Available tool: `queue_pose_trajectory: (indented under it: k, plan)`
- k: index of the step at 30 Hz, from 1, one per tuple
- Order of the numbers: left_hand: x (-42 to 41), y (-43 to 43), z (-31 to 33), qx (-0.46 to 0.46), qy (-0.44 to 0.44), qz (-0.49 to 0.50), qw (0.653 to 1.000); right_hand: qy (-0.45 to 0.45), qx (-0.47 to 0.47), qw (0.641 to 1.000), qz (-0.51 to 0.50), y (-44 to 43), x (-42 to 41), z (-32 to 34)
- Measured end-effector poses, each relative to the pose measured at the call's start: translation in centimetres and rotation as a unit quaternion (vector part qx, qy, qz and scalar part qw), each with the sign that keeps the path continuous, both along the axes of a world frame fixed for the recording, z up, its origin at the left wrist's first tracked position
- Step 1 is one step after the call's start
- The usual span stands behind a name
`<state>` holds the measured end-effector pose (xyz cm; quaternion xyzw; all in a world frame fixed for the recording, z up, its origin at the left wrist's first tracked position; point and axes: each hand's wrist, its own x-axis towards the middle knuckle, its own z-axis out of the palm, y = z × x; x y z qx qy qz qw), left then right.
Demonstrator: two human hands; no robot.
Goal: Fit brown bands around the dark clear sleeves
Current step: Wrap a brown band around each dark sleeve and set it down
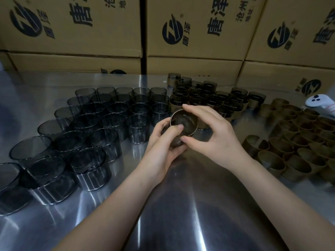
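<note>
Two hands point(160, 149) point(215, 136), one sleeve point(175, 141), one band point(194, 132)

Head view — forward and down, close over the table point(181, 205).

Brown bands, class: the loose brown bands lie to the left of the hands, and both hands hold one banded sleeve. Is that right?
No. The head view shows the loose brown bands to the right of the hands, not the left. The left hand and right hand do hold one banded sleeve.
</note>
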<state>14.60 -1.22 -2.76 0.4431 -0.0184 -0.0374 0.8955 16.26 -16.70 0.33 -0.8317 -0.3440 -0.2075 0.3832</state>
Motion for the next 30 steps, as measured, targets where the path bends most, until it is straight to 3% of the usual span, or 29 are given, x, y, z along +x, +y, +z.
queue_pose_trajectory:
  k: [6, 30]
  plan:
    - [-0.18, 0.0, 0.38, 0.014, -0.018, 0.0, 1.0, 0.105, 0.088, 0.989, 0.05, 0.17, -0.22, 0.11]
    - [-0.43, -0.02, 0.53, 0.019, -0.049, -0.007, 0.999, 0.181, 0.18, 0.966, 0.03, -0.2, 0.2, 0.68]
